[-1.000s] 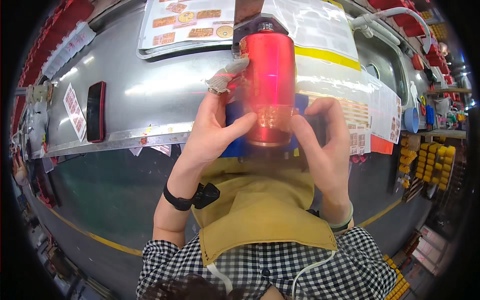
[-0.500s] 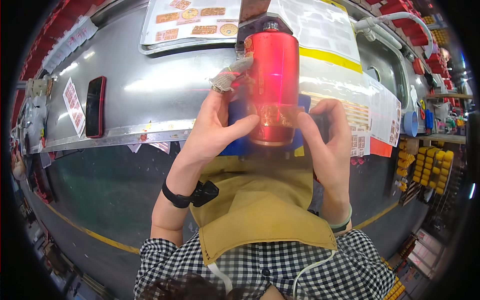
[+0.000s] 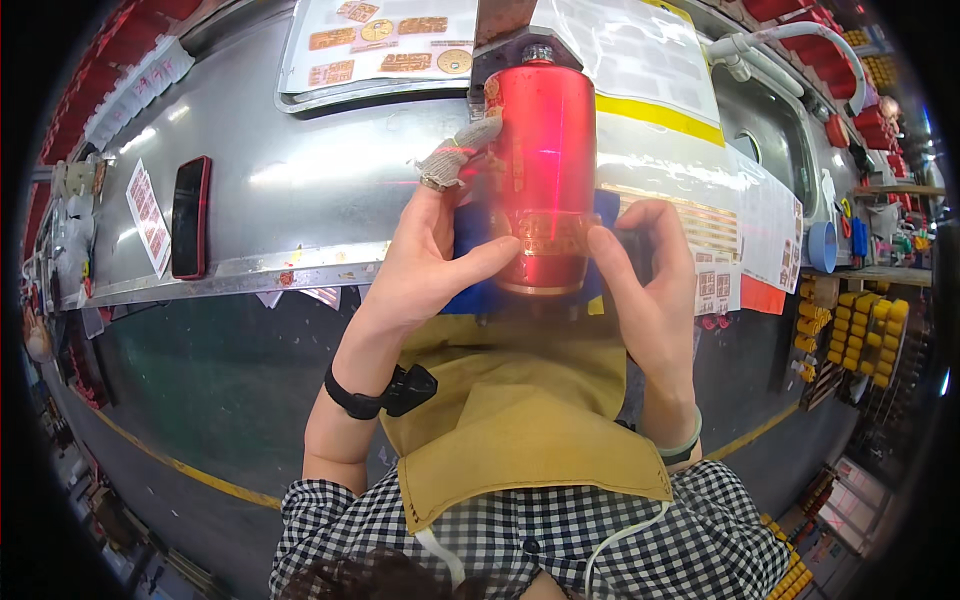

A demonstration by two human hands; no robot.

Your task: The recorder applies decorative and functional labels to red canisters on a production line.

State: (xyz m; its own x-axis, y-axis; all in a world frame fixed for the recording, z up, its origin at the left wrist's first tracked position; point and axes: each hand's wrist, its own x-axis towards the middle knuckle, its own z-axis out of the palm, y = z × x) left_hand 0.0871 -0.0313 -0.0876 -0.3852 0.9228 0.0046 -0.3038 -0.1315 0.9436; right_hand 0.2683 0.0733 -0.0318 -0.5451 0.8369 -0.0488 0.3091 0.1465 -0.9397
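Note:
A glossy red bottle point(image 3: 545, 140) with a silver-coloured neck lies in front of me, its neck pointing away. My left hand point(image 3: 430, 245) grips its left side; a knitted cloth finger cover point(image 3: 455, 155) wraps one of its fingers. The left thumb presses near the bottle's base, at one end of a clear strip with gold lettering, a decal point(image 3: 552, 238). At the decal's other end, my right hand point(image 3: 650, 265) has its thumb against the strip and its fingers curled behind. A red light line falls across the bottle and the left fingers.
Beneath the bottle is a blue pad point(image 3: 470, 235). A metal bracket point(image 3: 510, 35) stands beyond its neck. Decal sheets point(image 3: 385, 45) lie on a tray at the back, more sheets point(image 3: 770, 210) at right. A phone point(image 3: 191, 218) rests on the metal table near its front edge.
My right thumb has shifted slightly left, closer against the bottle's side. The decal lies nearer the red surface at that end. The left hand keeps its hold.

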